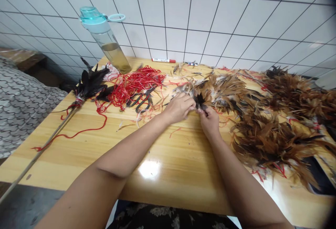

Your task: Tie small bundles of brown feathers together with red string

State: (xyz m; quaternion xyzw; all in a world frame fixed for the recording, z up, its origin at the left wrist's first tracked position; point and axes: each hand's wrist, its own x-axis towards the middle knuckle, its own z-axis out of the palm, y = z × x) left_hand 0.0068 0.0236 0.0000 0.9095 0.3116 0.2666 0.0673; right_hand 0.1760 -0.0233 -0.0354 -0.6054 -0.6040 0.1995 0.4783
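Observation:
My right hand [210, 121] pinches a small tuft of dark feathers [200, 99] between thumb and fingers, just above the table. Close beside it, my left hand [181, 108] is closed with its fingers curled down, its fingertips meeting the tuft's edge; what lies inside them is hidden. Directly beyond both hands spreads a pile of tan and grey feathers [223, 87]. Left of my left hand lie black-handled scissors [143, 102], partly under a tangle of red string [139, 82].
A tilted-looking water bottle [110, 43] stands at the back left. A stick [44, 148] with black feathers [90, 82] tied on crosses the left edge. Brown feather bundles [273, 138] cover the right, over a dark flat object [321, 176]. A marker [163, 60] lies by the tiled wall.

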